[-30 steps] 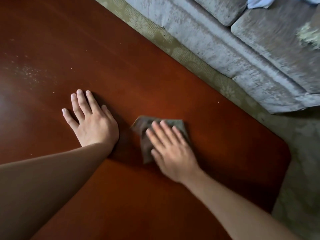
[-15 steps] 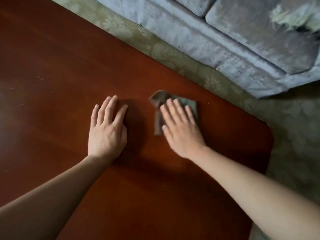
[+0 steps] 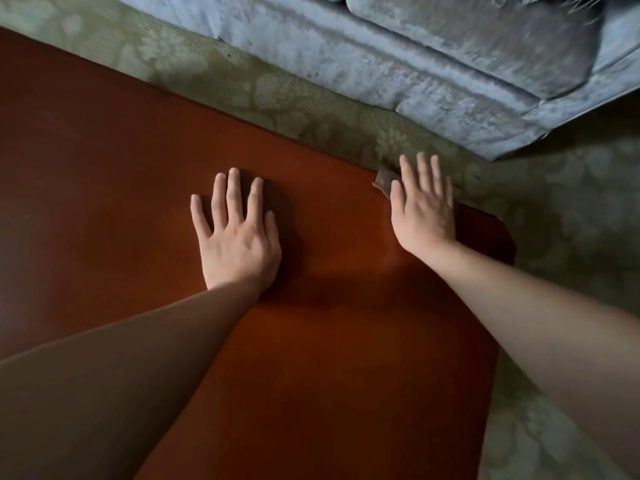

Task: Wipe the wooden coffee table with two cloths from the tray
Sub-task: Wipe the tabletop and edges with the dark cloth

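Note:
The reddish-brown wooden coffee table (image 3: pixel 329 358) fills the lower left of the head view. My right hand (image 3: pixel 422 209) lies flat, fingers stretched, on a brown-grey cloth (image 3: pixel 383 181) at the table's far edge near its right corner. Only a small corner of the cloth shows to the left of the fingers; the rest is hidden under the palm. My left hand (image 3: pixel 239 237) rests flat on the bare wood with fingers spread, holding nothing, about a hand's width left of the right one. No tray and no second cloth are in view.
A grey-blue velvet sofa (image 3: pixel 433 64) runs across the top right, close to the table's far edge. A pale green patterned carpet (image 3: pixel 571 209) covers the floor between sofa and table and to the right of the table's rounded corner (image 3: pixel 509 230).
My right hand has slid the cloth away from me, from mid-table to the far edge near the corner. My left hand shifted right, and the view moved toward the corner.

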### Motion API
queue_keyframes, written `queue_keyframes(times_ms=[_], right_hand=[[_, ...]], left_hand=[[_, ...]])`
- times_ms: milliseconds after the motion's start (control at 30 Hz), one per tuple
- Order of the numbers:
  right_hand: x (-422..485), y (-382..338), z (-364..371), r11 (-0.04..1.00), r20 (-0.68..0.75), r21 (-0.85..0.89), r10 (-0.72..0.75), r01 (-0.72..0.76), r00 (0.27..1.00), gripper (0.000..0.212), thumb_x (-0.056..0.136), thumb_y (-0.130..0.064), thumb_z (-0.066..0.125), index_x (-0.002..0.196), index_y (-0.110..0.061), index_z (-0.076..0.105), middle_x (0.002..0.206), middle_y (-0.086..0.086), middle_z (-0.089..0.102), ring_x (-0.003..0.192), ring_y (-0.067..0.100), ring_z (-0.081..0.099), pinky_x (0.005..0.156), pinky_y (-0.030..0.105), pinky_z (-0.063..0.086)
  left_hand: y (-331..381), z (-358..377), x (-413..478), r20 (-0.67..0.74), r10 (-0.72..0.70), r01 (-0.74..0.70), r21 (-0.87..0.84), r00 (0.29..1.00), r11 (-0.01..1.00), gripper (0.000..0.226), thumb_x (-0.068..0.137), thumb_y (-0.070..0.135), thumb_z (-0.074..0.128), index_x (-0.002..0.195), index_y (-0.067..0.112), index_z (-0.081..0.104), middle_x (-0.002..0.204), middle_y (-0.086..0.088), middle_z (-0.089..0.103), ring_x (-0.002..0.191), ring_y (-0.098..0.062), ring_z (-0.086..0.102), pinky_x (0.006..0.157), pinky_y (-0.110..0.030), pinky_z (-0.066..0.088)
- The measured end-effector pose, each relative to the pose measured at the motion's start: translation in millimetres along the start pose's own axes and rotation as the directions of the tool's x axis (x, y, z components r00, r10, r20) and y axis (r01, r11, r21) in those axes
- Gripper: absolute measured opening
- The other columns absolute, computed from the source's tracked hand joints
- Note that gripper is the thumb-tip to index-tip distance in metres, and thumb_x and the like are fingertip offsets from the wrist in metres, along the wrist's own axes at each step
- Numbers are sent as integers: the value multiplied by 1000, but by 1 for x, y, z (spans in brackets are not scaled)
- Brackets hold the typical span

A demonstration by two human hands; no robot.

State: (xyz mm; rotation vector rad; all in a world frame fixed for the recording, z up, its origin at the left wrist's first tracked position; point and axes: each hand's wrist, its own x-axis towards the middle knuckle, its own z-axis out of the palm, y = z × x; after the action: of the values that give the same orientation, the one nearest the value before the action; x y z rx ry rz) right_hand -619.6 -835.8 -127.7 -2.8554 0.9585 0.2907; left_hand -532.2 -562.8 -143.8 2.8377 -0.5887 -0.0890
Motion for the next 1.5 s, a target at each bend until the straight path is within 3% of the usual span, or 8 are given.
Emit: queue_keyframes(times_ms=[133, 433, 667, 767, 1067, 1200, 1400, 1500], right_hand=[[-37, -21, 12, 999, -80, -14, 27, -28, 996, 68, 106, -48, 14, 168, -19, 19, 175, 9, 16, 162, 29, 10, 130, 55, 9], [-140, -59, 33, 767, 98, -128, -621, 628, 778, 61, 111, -49, 20, 168, -27, 14, 177, 2, 5, 163, 26, -3, 131, 54, 6], [-134, -61, 34, 974, 13, -96, -204, 204, 979, 67, 106, -51, 20, 168, -23, 18, 176, 10, 11, 162, 37, 7, 128, 61, 11], [-184, -111, 45, 946, 8, -119, -302, 301, 953, 68, 105, -48, 24, 167, -21, 21, 175, 11, 15, 161, 38, 10, 128, 60, 13], [-411, -270, 102, 350, 221, 42, -917, 936, 333, 67, 104, -48, 42, 166, -31, 23, 177, 0, 10, 163, 29, 3, 131, 54, 5], [-413, -271, 108, 229, 229, -37, -946, 973, 231, 67, 103, -52, 41, 165, -34, 25, 175, 0, 18, 162, 28, 13, 129, 51, 11], [-309, -208, 85, 835, 96, -151, -521, 530, 848, 68, 106, -51, 22, 166, -20, 26, 173, 12, 21, 160, 41, 16, 124, 65, 21], [-311, -197, 75, 911, 161, -132, -369, 391, 915, 73, 107, -57, 7, 168, -17, 16, 175, 12, 5, 162, 38, 1, 126, 66, 13]], left_hand=[[1, -1, -1, 3, -9, 9, 1, 1000, 1000, 53, 107, 38, 35, 157, 22, 34, 169, -10, 22, 159, -26, 8, 126, -57, 4], [-9, -12, -2, -43, 8, -19, -265, 999, 964, 50, 103, 36, 32, 148, 22, 50, 164, -1, 36, 157, -18, 17, 127, -49, 4], [-71, -52, -36, 222, 27, 140, -700, 975, 700, 48, 100, 39, 39, 141, 23, 58, 156, 0, 48, 152, -16, 30, 127, -38, 17], [-120, -73, -88, 213, -64, 202, -728, 975, 655, 35, 99, 37, 47, 126, 27, 67, 128, 7, 68, 124, -10, 59, 109, -35, 44], [-262, -103, -230, -34, -294, 252, -431, 955, 866, 28, 101, 12, 52, 124, 14, 68, 131, -6, 66, 129, -23, 55, 110, -28, 37], [-313, -112, -268, -110, -394, 335, -351, 913, 874, 30, 100, 14, 50, 126, 13, 66, 131, -6, 65, 127, -25, 52, 110, -39, 39], [-368, -117, -299, -210, -558, 485, -314, 803, 816, 33, 97, 13, 51, 125, 12, 67, 133, -6, 63, 128, -28, 50, 112, -42, 37], [-388, -118, -310, -195, -726, 638, -366, 659, 678, 38, 98, 19, 47, 133, 16, 62, 146, -5, 52, 140, -27, 39, 120, -44, 29]])
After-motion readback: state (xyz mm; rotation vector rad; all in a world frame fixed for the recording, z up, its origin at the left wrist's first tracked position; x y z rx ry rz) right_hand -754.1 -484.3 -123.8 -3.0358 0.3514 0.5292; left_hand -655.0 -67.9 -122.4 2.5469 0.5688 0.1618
